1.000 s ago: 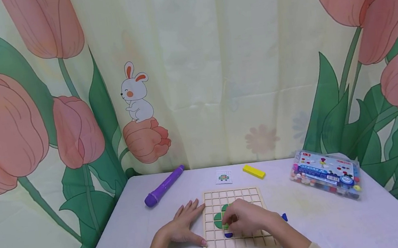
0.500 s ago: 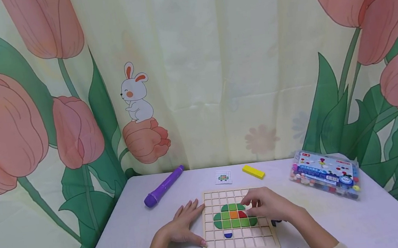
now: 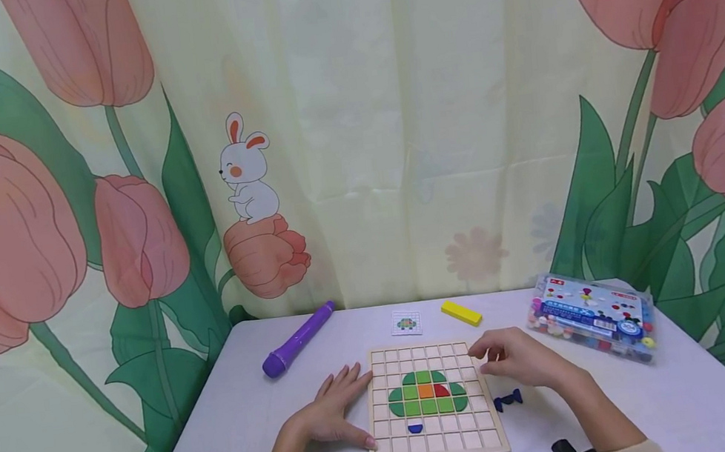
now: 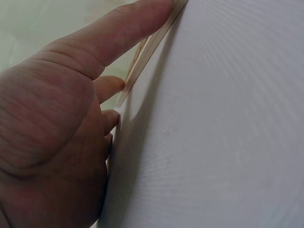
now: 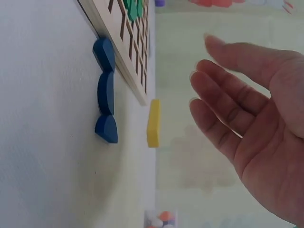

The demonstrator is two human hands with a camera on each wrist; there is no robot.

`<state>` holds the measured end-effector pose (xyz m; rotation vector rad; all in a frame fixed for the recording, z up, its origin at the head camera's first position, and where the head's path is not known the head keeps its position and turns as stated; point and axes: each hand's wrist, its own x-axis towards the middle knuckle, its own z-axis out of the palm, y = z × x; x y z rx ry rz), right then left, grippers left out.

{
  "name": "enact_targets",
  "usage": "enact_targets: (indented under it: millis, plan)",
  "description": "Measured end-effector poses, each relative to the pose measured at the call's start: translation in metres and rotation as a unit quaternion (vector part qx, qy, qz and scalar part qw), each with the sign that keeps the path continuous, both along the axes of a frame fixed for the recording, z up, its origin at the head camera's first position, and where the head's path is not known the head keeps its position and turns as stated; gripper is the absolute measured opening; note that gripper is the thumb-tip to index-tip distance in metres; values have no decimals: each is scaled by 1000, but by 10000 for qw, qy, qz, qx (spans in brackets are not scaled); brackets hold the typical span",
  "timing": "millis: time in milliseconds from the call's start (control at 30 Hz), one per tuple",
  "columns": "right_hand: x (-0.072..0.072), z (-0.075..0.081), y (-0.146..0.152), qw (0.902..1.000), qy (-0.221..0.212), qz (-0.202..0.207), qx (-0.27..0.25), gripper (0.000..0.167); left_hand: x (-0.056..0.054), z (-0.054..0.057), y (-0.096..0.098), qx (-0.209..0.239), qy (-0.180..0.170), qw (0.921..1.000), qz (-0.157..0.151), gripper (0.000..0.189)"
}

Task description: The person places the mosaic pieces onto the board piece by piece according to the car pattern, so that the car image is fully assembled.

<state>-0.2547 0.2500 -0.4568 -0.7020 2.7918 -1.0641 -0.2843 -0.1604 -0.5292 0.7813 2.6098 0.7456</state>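
A wooden grid board [image 3: 442,449] lies on the table, its middle filled with green pieces [image 3: 413,407], an orange square [image 3: 426,392] and a red piece [image 3: 441,391]. One blue piece [image 3: 415,429] sits lower in the grid. My left hand [image 3: 330,413] rests spread at the board's left edge, its thumb [image 4: 137,26] touching the rim in the left wrist view. Over the board's right edge hovers my right hand [image 3: 518,357], fingers loosely bent and holding nothing. Several loose blue pieces [image 5: 106,92] lie beside the board, below that hand.
Behind the board are a small pattern card [image 3: 406,323] and a yellow block [image 3: 462,313]. A purple microphone-shaped stick [image 3: 298,341] lies at the back left. A clear plastic box [image 3: 591,318] with colourful contents stands at the back right, before a tulip-print curtain [image 3: 353,145].
My right hand has withdrawn from the middle of the board to its right edge, uncovering the green, orange and red pieces and the loose blue ones. My left hand has stayed put.
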Motion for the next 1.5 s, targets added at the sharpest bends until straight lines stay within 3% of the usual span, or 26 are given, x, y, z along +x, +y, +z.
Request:
enact_targets:
  millis: [200,500,700,1000,1500]
  plan:
    - [-1,0,11,9997,-236,31,36,28,1,3,1,22,-19,10000,6,122]
    - [-1,-7,22,9944,-1036,-23,182,25,2,1,1,51,70,9999,-61,122]
    - [-3,-12,25,9910,-1326,-94,160,24,4,2,1,144,191,9996,-174,123]
    - [-3,-18,25,9881,-1450,368,349,21,5,5,1,119,156,9997,-152,121]
    - [-2,-19,17,9873,-1466,78,602,20,5,6,1,72,65,9999,-99,121]
